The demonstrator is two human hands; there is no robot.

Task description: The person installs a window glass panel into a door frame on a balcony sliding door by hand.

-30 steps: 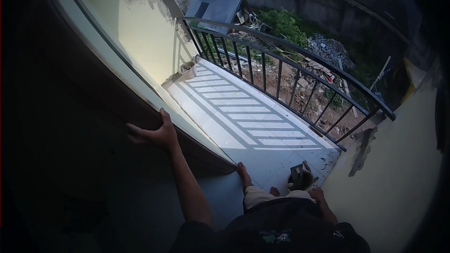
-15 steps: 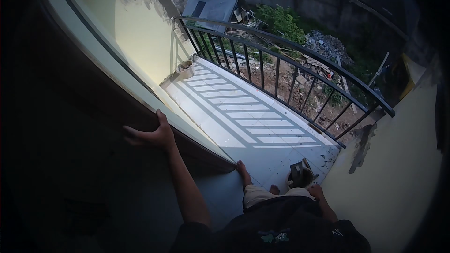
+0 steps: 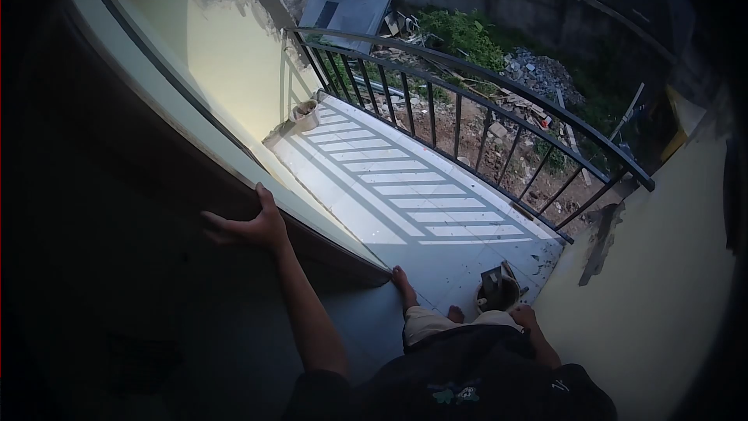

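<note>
My left hand (image 3: 253,226) is braced on the dark edge of a door or frame (image 3: 312,253), thumb pointing up and fingers stretched to the left. Low in the view, my right hand (image 3: 524,316) is curled closed near my right hip. Just left of it is a bucket (image 3: 499,296) with a dark flat-bladed tool (image 3: 492,279) in it. What the right hand's fingers hold, if anything, is hidden. My bare feet show between the door edge and the bucket.
A white tiled balcony floor (image 3: 374,171) lies ahead, striped by railing shadows. The black railing (image 3: 432,113) curves across the far side. A second bucket (image 3: 305,115) stands in the far left corner. A yellowish wall (image 3: 623,296) runs along the right. Rubble lies beyond the railing.
The view has shifted very slightly, with the balcony and railing a little further left. Both hands keep nearly the same pose and place.
</note>
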